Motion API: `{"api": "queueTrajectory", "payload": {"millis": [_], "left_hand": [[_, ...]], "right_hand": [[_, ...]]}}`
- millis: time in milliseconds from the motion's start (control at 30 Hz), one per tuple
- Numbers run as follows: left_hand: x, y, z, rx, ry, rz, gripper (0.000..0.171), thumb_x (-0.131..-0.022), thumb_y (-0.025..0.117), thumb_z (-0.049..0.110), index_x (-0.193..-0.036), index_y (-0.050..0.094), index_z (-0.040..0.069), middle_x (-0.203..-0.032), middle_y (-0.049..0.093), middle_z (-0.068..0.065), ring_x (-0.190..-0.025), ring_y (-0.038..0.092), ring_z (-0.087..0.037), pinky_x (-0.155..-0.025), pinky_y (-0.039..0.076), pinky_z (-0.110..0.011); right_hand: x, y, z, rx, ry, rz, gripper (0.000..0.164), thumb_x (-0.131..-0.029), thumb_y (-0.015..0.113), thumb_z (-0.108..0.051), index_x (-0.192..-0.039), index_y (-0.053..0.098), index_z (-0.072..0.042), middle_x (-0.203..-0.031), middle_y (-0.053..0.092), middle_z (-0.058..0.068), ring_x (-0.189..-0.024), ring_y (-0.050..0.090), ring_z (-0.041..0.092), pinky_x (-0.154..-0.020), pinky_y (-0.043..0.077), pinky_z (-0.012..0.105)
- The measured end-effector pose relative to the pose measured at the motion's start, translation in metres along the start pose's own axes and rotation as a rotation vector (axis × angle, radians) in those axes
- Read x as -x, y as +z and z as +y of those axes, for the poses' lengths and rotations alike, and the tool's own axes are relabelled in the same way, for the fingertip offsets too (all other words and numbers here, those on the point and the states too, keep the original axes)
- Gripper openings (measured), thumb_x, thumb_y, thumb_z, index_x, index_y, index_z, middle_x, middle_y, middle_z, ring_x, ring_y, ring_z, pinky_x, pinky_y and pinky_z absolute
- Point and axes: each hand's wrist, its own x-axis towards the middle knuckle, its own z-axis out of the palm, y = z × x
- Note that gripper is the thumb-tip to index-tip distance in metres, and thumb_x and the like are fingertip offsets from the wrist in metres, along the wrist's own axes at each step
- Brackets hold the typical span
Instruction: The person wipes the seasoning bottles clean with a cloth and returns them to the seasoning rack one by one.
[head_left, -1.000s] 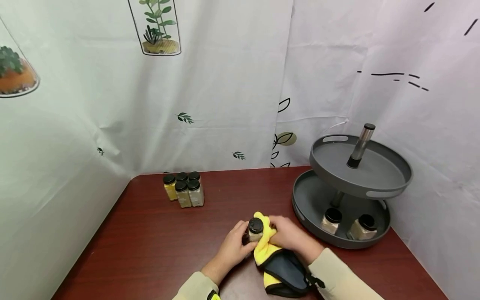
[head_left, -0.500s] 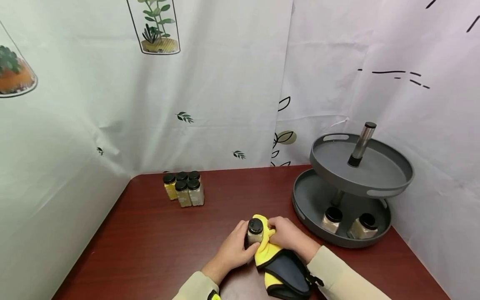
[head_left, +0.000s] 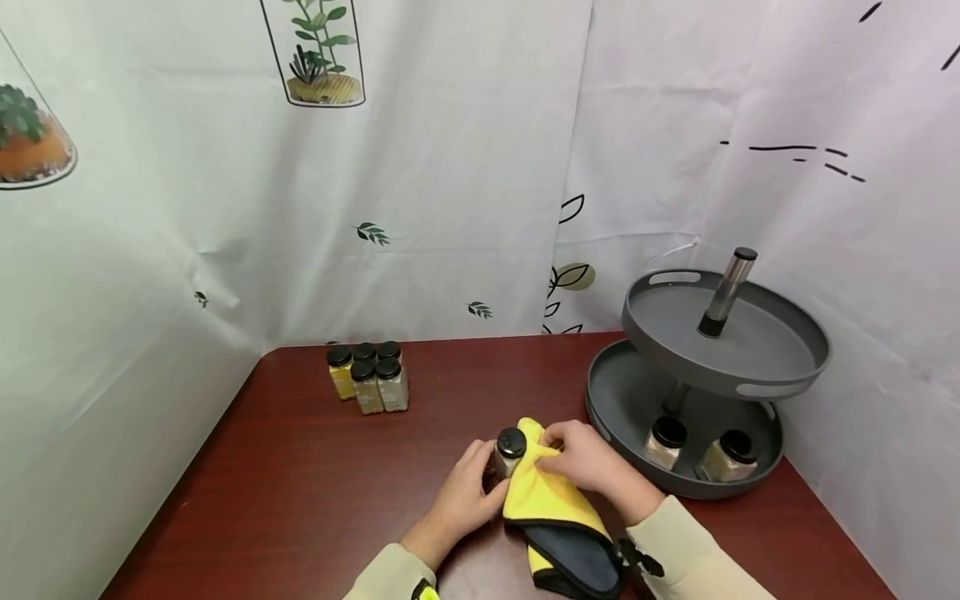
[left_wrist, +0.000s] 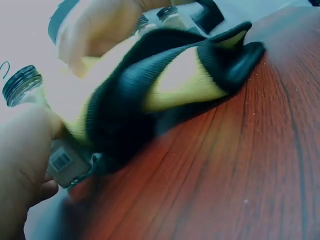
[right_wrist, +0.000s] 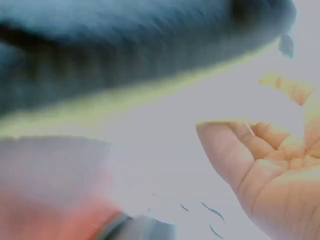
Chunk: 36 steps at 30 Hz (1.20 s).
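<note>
A small clear spice jar (head_left: 507,463) with a black lid stands near the table's front middle, my left hand (head_left: 461,493) holding it between thumb and fingers. A barcode label shows on the jar (left_wrist: 65,162) in the left wrist view. My right hand (head_left: 588,460) pinches a yellow and dark grey cleaning cloth (head_left: 551,498) by its upper part. The yellow side lies against the jar's right flank, covering part of it, while the grey, black-edged end hangs toward the front. In the right wrist view the cloth (right_wrist: 125,45) is blurred and overexposed.
A grey two-tier round tray (head_left: 727,367) stands at the right. Its lower tier bears two jars, one upright (head_left: 664,443) and one tilted (head_left: 727,457). Several black-lidded jars (head_left: 367,383) cluster at the table's back left. A white printed curtain (head_left: 450,167) surrounds the table (head_left: 300,492).
My right hand has shifted a little right, drawing the cloth out so more of its yellow side spreads over the jar's right flank. My left hand keeps its hold on the jar.
</note>
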Motion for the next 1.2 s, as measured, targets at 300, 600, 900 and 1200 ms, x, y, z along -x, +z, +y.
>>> {"api": "queueTrajectory", "payload": {"millis": [300,600,900,1200], "left_hand": [[0.006,0.001,0.002,-0.017,-0.053,0.005,0.036,-0.086,0.061,0.038,-0.114,0.051,0.018,-0.103,0.048,0.007,-0.087,0.051,-0.006,-0.074,0.047,-0.024],[0.004,0.005,0.001,0.174,0.024,0.077,0.024,-0.085,0.066,0.022,-0.101,0.052,0.012,-0.115,0.048,-0.003,-0.093,0.057,-0.011,-0.073,0.051,-0.022],[0.003,0.004,-0.004,0.146,0.048,0.120,0.028,-0.077,0.072,0.009,-0.098,0.054,0.011,-0.112,0.055,-0.004,-0.095,0.058,-0.014,-0.076,0.051,-0.027],[0.001,0.002,-0.003,0.245,-0.019,0.010,0.060,-0.082,0.069,0.018,-0.133,0.040,0.007,-0.115,0.049,-0.001,-0.097,0.055,-0.012,-0.078,0.050,-0.027]], "right_hand": [[0.000,0.006,0.001,0.052,0.029,0.034,0.013,-0.073,0.069,-0.012,-0.070,0.057,-0.016,-0.061,0.047,-0.008,-0.049,0.039,0.008,-0.046,0.035,0.022],[0.003,0.008,0.002,0.054,0.007,0.013,0.016,-0.072,0.070,-0.014,-0.067,0.055,-0.014,-0.061,0.041,-0.007,-0.047,0.036,0.008,-0.043,0.032,0.022],[0.005,0.006,-0.003,0.093,-0.033,-0.031,0.015,-0.070,0.068,-0.012,-0.065,0.056,-0.017,-0.059,0.043,-0.010,-0.048,0.038,0.007,-0.044,0.034,0.021],[0.005,0.006,0.003,0.087,-0.038,-0.032,0.020,-0.069,0.067,-0.012,-0.061,0.050,-0.018,-0.054,0.034,-0.011,-0.046,0.032,0.004,-0.042,0.029,0.019]]}}
